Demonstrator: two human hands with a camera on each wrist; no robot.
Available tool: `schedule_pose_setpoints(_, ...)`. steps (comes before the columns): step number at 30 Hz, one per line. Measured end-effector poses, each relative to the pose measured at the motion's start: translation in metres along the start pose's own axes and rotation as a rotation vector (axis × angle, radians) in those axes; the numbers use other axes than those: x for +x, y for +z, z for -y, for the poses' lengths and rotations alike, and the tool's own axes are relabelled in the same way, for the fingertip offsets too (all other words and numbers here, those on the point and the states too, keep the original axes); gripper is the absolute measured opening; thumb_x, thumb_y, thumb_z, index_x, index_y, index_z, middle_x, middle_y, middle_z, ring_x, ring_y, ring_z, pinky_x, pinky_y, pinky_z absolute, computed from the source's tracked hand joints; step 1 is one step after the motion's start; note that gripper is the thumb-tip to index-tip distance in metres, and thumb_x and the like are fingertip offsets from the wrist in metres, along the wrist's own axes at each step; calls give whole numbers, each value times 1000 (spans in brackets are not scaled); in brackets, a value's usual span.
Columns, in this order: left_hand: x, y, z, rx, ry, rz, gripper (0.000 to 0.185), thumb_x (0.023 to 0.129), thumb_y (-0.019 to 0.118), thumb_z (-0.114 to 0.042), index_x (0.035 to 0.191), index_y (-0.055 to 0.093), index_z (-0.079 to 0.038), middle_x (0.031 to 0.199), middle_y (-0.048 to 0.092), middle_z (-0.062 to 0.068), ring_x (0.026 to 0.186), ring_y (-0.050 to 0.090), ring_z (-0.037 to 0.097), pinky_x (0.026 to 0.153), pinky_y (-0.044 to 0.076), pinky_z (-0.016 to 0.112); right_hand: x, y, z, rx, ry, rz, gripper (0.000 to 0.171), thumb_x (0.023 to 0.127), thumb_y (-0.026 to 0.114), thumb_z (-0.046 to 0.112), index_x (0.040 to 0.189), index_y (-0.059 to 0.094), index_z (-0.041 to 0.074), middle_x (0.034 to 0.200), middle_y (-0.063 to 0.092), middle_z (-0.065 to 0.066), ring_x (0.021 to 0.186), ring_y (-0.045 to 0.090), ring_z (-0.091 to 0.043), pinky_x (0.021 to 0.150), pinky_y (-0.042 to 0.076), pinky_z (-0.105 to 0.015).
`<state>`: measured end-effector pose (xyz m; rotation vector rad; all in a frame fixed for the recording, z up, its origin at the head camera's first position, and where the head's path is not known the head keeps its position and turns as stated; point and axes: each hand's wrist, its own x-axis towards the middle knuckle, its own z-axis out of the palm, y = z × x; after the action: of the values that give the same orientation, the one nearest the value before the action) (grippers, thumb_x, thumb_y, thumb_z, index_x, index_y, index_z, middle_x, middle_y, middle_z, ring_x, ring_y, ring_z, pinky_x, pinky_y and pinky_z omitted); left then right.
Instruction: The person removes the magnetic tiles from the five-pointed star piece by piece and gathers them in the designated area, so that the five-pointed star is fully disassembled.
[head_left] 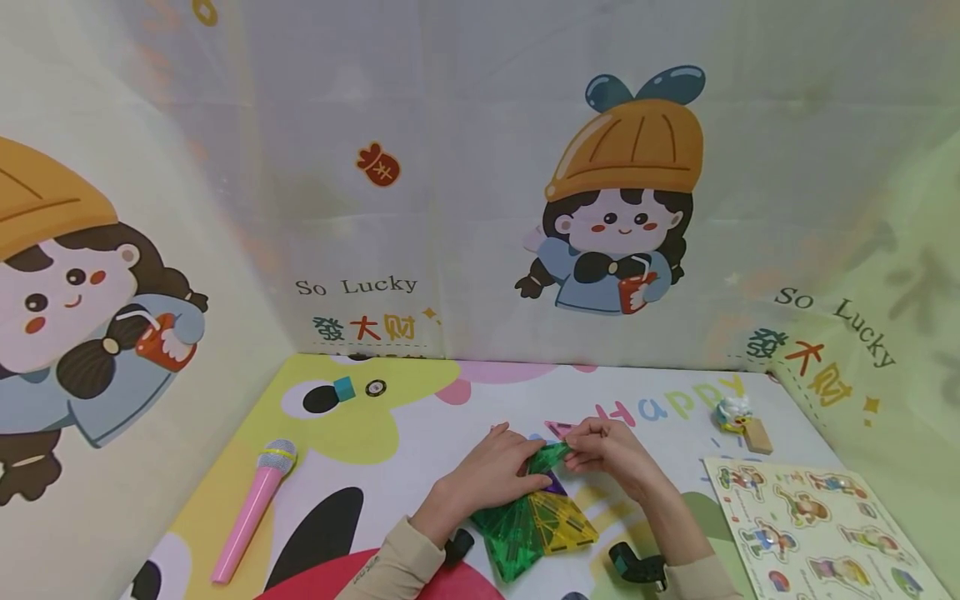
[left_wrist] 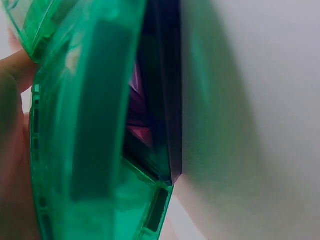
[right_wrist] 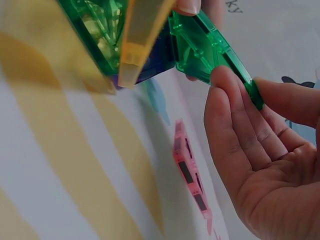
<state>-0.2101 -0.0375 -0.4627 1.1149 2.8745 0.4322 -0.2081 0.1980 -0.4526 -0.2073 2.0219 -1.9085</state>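
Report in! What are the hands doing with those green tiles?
Right hand pinching a green magnetic tile; left hand holding its other end. Pink magnetic tile close by, seemingly not blocking.

Forearms angled inward, left fingers gripping, right fingers pinching nearby.

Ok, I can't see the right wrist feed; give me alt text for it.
The right hand pinches one end of a translucent green tile, with fingertips of the left hand at its other end, beside a cluster of green, yellow and purple pieces. A pink tile lies apart on the yellow-and-white printed surface.
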Motion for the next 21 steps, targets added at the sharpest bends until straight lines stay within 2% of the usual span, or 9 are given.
schedule_pose_setpoints(6,0,-2,-1,-16,-7,5,65,93,56,-60,143,53,-18,68,48,-15,111,59,10,120,26,51,-3,-4,2,-9,-8,-13,31,97,62,18,108,60,-11,84,72,-6,76,73,-17,76,60,-34)
schedule_pose_setpoints(10,-1,-3,-1,-31,-8,7,64,94,56,-60,143,53,-19,65,47,-15,108,59,8,121,26,50,-3,-8,0,-4,-11,-7,33,97,62,17,111,59,-13,84,73,-5,76,73,-17,77,60,-34)
schedule_pose_setpoints(14,-1,-3,-1,-36,-9,8,61,95,56,-58,143,53,-20,67,50,-14,105,59,8,121,25,49,-2,-12,-3,11,4,-38,35,97,61,15,114,58,-15,84,73,-5,75,73,-15,76,60,-32)
schedule_pose_setpoints(16,-1,-2,0,-28,-4,5,59,96,55,-55,143,53,-20,76,59,-13,110,59,9,121,26,49,-2,-14,-4,20,9,-64,34,97,61,14,114,58,-15,84,73,-4,75,73,-15,76,60,-32)
schedule_pose_setpoints(18,-1,-2,0,-16,4,4,56,97,55,-53,141,55,-20,93,68,-11,117,59,11,121,26,48,-2,-17,-4,37,14,-99,33,97,62,13,114,59,-14,84,74,-5,75,74,-16,76,60,-31)
schedule_pose_setpoints(21,-1,-1,1,2,22,1,48,98,55,-49,135,62,-20,119,69,-7,124,57,12,120,27,49,-3,-20,-3,63,17,-148,30,98,61,13,114,60,-12,85,74,-5,77,74,-16,76,60,-30)
